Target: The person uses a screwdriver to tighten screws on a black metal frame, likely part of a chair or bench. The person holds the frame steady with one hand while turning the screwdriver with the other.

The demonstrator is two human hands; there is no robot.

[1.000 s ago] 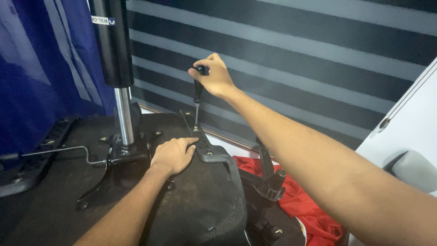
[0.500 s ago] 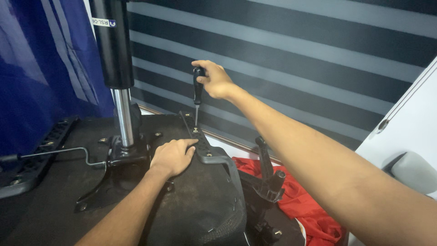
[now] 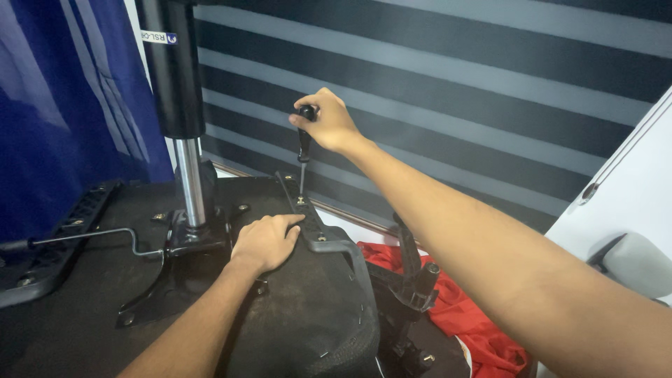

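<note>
An upturned office chair seat [image 3: 308, 322] lies in front of me, its black underside facing up. My right hand [image 3: 329, 126] grips the top of a black-handled screwdriver [image 3: 304, 150] held upright, its tip on a screw in the black armrest bracket [image 3: 311, 220]. My left hand [image 3: 264, 241] rests palm down on the seat underside, fingertips touching the bracket's edge. The chair's gas cylinder [image 3: 178, 98] rises from the metal mechanism plate [image 3: 178, 245] just left of that hand.
A thin metal adjustment lever [image 3: 84, 236] sticks out left from the mechanism. A second black armrest bracket [image 3: 63, 231] lies at the far left. Red cloth [image 3: 462, 315] lies on the floor right of the seat. Striped blinds stand behind, a blue curtain at left.
My right hand shifted its grip at the top of the screwdriver handle, turning a little. The left hand stayed flat on the seat.
</note>
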